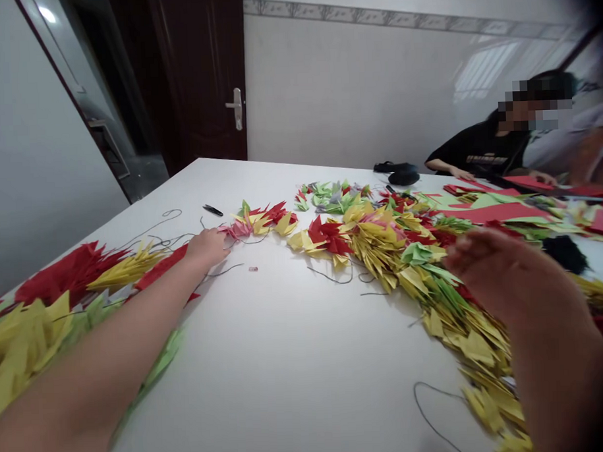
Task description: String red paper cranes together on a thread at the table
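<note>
- pretty bright indoor light, only faint soft shadows on the long white table [266,359]
- window-shaped glare on the glossy white wall tiles [484,68] past the table
- right hand [511,278] smeared with motion blur above the table
- fisheye bending at the edges, top-right corner goes dark and smudgy

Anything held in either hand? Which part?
Right hand open above the folded paper strand, holding nothing. Left hand curls at the strand's end by a dark cord; whether it grips anything cannot be told.
</note>
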The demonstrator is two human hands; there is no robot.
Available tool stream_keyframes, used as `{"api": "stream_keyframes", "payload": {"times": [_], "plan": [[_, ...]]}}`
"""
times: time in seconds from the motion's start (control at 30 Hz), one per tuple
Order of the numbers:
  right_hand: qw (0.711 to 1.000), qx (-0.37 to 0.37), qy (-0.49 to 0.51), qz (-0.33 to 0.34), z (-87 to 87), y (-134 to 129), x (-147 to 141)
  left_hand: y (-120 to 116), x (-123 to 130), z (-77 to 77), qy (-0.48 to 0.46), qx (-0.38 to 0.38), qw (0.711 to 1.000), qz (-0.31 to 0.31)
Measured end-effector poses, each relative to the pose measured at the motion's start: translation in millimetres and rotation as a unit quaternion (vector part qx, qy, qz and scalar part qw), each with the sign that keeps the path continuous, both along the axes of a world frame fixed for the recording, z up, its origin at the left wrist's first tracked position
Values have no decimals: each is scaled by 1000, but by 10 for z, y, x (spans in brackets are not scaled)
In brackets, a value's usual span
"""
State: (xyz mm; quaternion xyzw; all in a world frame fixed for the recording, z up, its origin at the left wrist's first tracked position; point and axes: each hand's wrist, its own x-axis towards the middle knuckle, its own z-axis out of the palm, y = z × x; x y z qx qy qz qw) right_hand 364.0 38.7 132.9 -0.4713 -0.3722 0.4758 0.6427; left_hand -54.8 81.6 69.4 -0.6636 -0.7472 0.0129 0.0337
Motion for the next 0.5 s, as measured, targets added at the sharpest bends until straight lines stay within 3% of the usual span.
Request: {"api": "stream_keyframes", "payload": {"times": [0.1,0.2,0.33,0.5], "plan": [[999,-35,-38,-18,-356,-334,93,103,109,-96,-29,30,999,-15],[997,-45,-53,-45,-591,-559,136,207,181,-190,-75,42,996,7],[996,-30,-63,-50,-726,-645,129,334,170,-240,-169,49,981,80],[993,-51,-103,-25,-789,-602,89,470,-73,-98,-326,76,929,161]]}}
